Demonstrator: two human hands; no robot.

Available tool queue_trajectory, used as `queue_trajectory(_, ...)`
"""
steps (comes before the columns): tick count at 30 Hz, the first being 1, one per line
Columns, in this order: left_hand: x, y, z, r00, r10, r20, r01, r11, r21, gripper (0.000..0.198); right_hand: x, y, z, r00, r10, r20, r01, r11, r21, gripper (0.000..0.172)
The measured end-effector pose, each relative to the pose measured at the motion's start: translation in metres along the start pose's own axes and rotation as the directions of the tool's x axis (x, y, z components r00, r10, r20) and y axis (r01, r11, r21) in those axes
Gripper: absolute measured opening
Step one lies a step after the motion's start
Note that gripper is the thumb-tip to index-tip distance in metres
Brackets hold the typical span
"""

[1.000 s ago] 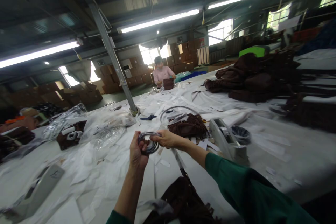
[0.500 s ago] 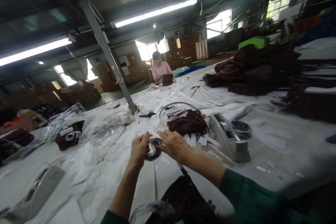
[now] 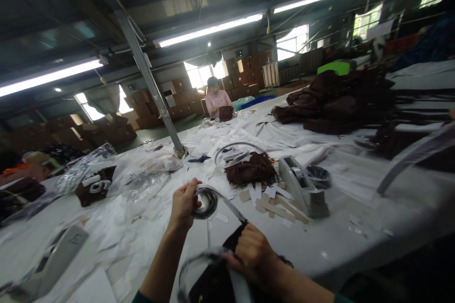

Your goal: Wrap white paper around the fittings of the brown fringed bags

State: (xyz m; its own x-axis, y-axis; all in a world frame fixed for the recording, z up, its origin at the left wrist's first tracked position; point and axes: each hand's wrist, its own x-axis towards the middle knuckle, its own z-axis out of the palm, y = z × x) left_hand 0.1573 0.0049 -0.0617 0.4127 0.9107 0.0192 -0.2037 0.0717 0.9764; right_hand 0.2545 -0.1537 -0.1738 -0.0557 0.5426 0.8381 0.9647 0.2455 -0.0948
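Note:
My left hand (image 3: 184, 203) is closed on the edge of a coiled grey, shiny strap (image 3: 209, 210), held up over the table. From the coil a length of the strap runs down to the right, toward my right hand (image 3: 258, 253), whose fingers are curled round it close to a dark brown bag (image 3: 209, 281). Part of that bag is hidden behind my right hand and forearm. A blurred, see-through loop (image 3: 183, 272) lies at the bag's left, and a pale strip hangs below my right fingers.
A tape dispenser (image 3: 302, 189) stands right of a fringed brown bag (image 3: 250, 170), with card scraps (image 3: 280, 210) before it. Another dispenser (image 3: 53, 260) sits at left. Brown bags (image 3: 334, 102) are piled at back right. A person (image 3: 216, 99) works across the table. A blurred strip (image 3: 408, 161) shows at right.
My right hand has left the coil and moved down and toward me, drawing a length of strap out. My left hand still holds the coil. The blurred strip at right has appeared.

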Motion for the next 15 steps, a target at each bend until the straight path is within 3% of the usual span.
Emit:
queue_trajectory(4,-0.023,0.03,0.002,0.998,0.045,0.037,-0.043,0.997,-0.072,0.048,0.052,0.017,-0.014,0.943,0.331,-0.044,-0.333,0.942,-0.046,0.052)
queue_trajectory(6,-0.03,0.02,-0.001,0.999,0.011,0.036,-0.007,0.995,-0.098,0.048,0.047,0.023,-0.006,0.943,0.326,0.064,-0.321,0.944,-0.072,0.051)
queue_trajectory(9,-0.036,-0.034,-0.011,0.993,-0.11,-0.041,0.105,0.989,-0.099,0.052,0.007,0.033,0.018,0.956,0.142,0.257,-0.133,0.99,-0.051,0.045)
queue_trajectory(13,-0.045,-0.125,-0.033,0.982,-0.164,-0.097,0.166,0.986,0.015,0.054,-0.047,0.05,0.039,0.948,0.19,0.255,-0.172,0.981,-0.091,0.045)
queue_trajectory(15,-0.051,-0.15,-0.04,0.987,-0.116,-0.109,0.12,0.992,0.029,0.054,-0.055,0.055,0.039,0.944,0.217,0.247,-0.199,0.975,-0.094,0.045)
